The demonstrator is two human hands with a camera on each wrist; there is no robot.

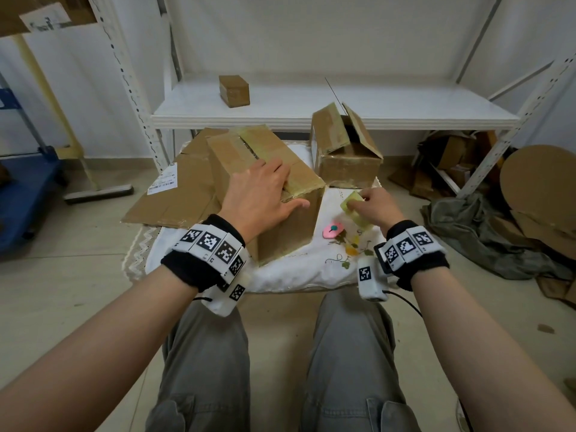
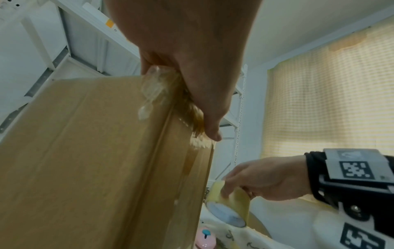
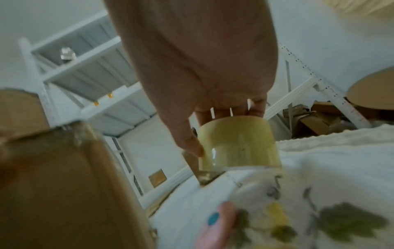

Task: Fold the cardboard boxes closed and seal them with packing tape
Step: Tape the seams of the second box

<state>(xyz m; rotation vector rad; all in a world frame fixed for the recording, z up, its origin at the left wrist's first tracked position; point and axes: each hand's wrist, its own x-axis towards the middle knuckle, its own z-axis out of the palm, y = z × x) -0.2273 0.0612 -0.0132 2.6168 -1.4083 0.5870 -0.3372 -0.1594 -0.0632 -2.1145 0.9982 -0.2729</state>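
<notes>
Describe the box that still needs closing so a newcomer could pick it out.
On the white cloth in front of the shelf, two boxes stand side by side. It is the smaller box on the right, beyond the right hand. Its top flaps stand open, while the bigger box is shut.

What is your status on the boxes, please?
Left hand flat on near box, flaps down. Right hand grips tape roll. Far box still open. Pink cutter lies beside near box.
</notes>
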